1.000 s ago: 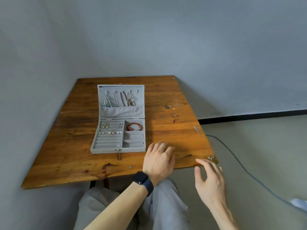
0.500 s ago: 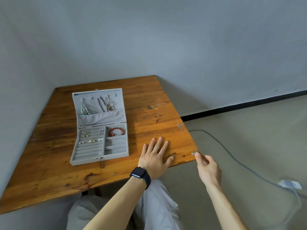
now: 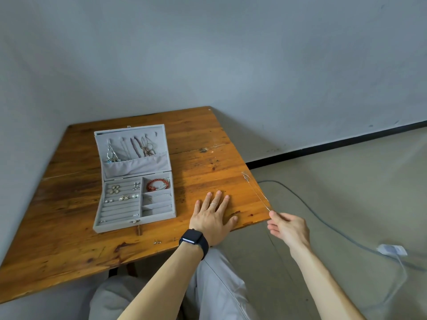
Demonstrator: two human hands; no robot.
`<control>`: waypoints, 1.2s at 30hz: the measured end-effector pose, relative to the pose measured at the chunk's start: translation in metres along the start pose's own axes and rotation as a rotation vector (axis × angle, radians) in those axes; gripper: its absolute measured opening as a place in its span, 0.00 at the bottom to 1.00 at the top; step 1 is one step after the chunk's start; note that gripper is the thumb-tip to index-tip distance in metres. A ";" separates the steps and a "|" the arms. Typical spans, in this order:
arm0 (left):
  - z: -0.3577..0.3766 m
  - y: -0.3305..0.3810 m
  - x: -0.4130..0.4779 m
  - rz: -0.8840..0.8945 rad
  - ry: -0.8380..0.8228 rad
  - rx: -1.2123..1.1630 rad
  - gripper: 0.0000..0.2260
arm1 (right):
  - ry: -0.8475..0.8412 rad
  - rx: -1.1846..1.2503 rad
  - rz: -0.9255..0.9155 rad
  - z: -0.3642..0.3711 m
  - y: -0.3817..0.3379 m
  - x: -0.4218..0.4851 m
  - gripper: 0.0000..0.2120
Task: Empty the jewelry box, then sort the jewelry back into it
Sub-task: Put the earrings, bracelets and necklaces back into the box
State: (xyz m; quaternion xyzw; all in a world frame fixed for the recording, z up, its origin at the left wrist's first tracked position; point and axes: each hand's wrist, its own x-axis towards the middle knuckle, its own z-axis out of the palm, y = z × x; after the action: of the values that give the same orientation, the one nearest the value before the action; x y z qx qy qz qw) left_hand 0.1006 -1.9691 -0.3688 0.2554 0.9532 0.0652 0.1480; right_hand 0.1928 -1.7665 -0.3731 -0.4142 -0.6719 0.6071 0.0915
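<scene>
Right hand (image 3: 288, 229) pinches what appears to be a thin necklace (image 3: 256, 192) at the right edge of the counter (image 3: 69, 227); left hand (image 3: 212, 218) lies flat, spread. Jewelry box (image 3: 115, 228) open, centre-left. Risk: necklace snags on the edge or slips floorward.

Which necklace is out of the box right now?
The thin silver chain along the table's right edge, its near end pinched by the right hand; the other necklaces hang inside the jewelry box lid.
</scene>
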 end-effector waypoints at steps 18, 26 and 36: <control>-0.094 0.051 -0.029 0.345 -0.324 -1.135 0.17 | -0.521 -0.408 -0.446 -0.044 -0.135 -0.080 0.05; -0.086 0.017 -0.059 0.297 -0.322 -1.287 0.08 | -0.592 -0.477 -0.485 -0.029 -0.142 -0.086 0.05; -0.068 -0.057 -0.059 0.033 -0.122 -1.362 0.09 | -0.445 -0.368 -0.452 0.006 -0.137 -0.047 0.05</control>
State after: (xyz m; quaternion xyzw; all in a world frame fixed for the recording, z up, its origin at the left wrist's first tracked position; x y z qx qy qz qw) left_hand 0.1014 -2.0513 -0.3007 0.1233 0.6855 0.6381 0.3282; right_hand 0.1580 -1.7915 -0.2351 -0.1226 -0.8479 0.5158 -0.0011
